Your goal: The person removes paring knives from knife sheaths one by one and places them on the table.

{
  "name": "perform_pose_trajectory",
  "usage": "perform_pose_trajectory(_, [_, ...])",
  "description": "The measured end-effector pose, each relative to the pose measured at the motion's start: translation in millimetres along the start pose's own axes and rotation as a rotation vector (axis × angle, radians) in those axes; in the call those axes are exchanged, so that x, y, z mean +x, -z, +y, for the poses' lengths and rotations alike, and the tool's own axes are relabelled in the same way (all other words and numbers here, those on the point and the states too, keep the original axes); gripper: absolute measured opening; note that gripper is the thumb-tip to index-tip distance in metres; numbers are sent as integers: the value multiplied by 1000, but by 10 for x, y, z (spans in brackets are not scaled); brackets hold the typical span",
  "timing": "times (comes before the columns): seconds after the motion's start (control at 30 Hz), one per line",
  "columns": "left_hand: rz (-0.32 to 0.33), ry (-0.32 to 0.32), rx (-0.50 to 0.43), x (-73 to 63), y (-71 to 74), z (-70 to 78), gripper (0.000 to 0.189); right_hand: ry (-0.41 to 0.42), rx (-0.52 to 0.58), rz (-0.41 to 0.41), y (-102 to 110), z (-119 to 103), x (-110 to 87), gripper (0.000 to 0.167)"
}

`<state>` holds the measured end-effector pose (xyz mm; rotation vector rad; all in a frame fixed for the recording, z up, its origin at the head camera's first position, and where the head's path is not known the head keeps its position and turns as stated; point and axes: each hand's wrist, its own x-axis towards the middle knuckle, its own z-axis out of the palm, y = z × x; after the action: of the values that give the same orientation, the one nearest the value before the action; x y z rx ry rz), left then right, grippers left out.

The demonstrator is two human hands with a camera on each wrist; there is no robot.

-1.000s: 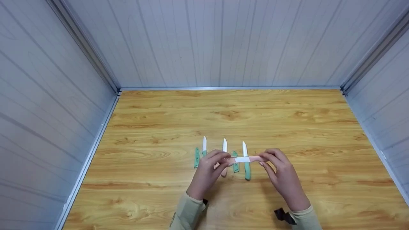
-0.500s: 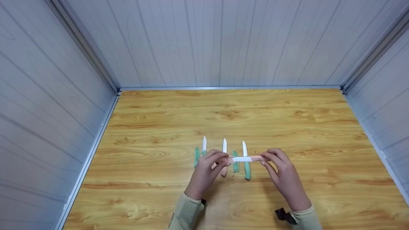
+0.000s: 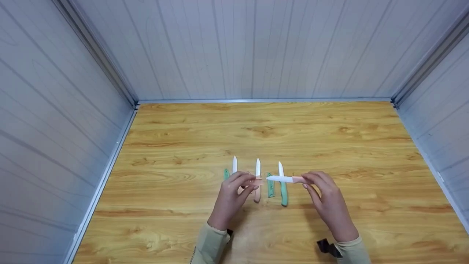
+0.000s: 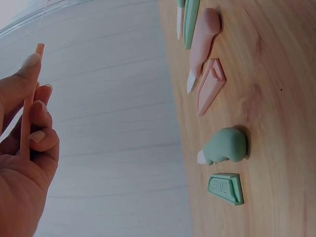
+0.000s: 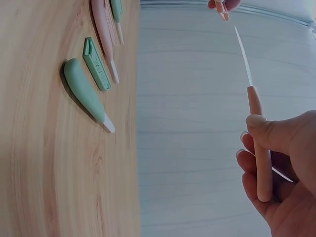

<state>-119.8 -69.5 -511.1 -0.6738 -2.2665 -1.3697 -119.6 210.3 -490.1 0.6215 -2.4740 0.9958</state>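
My left hand (image 3: 234, 194) pinches a pink blade sheath (image 4: 27, 118) above the table. In my right hand (image 3: 326, 198) is a paring knife with a pink handle (image 5: 261, 158) and a bare white blade (image 3: 280, 179), held level in the head view. The blade tip points left at the sheath's end, with a small gap between them in the right wrist view. Below the hands lie another pink knife (image 4: 203, 39), a pink sheath (image 4: 211, 86), a green knife (image 3: 284, 194) and a green sheath (image 3: 270, 187).
A second green knife (image 3: 235, 164) and green sheath (image 3: 226, 174) lie at the left of the row, partly hidden by my left hand. The wooden table (image 3: 263, 132) is bounded by pale panel walls (image 3: 234, 51) at the back and both sides.
The white blade has come out of the pink sheath, its tip now showing. My left hand has shifted slightly left with the sheath; the right hand has barely moved.
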Motion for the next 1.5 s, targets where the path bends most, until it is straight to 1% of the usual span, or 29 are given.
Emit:
perform_pose_trajectory(0.13, [0,12,14,-25,-24,-16,18,9,9,0,-22,6,-1,34])
perform_pose_trajectory(0.43, [-21,82,33,-61,-46,-32,18,-27,26,1,-82,-26,-9,27])
perform_pose_trajectory(0.67, [-6,67,47,-74,-57,-57,16,-78,81,13,-173,-43,-23,23])
perform_pose_trajectory(0.97, [5,74,78,-84,-59,-73,17,-107,126,50,-263,-86,-29,21])
perform_pose_trajectory(1.07, [9,103,88,-86,-58,-69,15,-138,135,68,-273,-100,-23,22])
perform_pose_trajectory(1.2, [14,131,71,-93,-51,-73,16,-209,136,87,-278,-117,-18,22])
perform_pose_trajectory(1.27, [19,122,56,-100,-44,-80,17,-245,138,88,-281,-126,-16,22])
perform_pose_trajectory(1.37, [29,98,44,-108,-27,-90,15,-293,171,74,-285,-143,-10,21])
perform_pose_trajectory(1.5, [46,62,47,-110,-6,-107,11,-333,192,47,-295,-160,3,21])
